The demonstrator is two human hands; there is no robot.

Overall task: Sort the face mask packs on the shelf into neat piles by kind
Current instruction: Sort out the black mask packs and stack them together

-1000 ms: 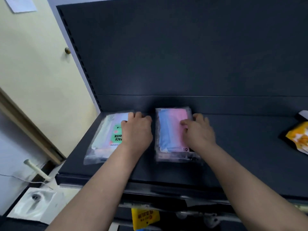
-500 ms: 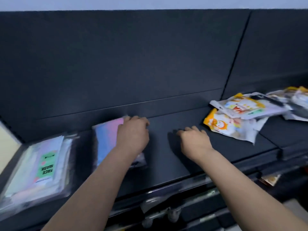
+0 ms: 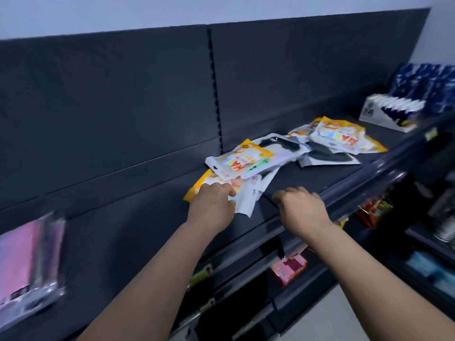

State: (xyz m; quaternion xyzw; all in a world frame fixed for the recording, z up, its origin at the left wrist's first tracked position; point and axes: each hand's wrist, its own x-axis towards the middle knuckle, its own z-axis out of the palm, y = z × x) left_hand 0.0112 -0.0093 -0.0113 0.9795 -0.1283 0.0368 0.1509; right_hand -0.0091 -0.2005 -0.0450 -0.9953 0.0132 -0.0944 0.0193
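The unsorted face mask packs lie in a loose, overlapping heap [image 3: 290, 153] on the dark shelf [image 3: 123, 217], orange-and-white ones mixed with black-printed ones, while a pink stack [image 3: 27, 262] sits well apart at the left edge, seemingly a finished pile. The left hand [image 3: 213, 205] rests on the nearest orange-edged pack [image 3: 204, 183], fingers curled down onto it, likely to draw it out. The right hand [image 3: 301, 207] hovers just beside the heap, fingers loosely bent and holding nothing.

Legible text is scarce. Centre of frame: the orange-and-white pack [image 3: 242, 160] bears large orange letters reading "MAS", the rest unclear. Upper right: a second orange-and-white pack [image 3: 344, 139] shows similar orange lettering, blurred. Remaining labels are illegible.
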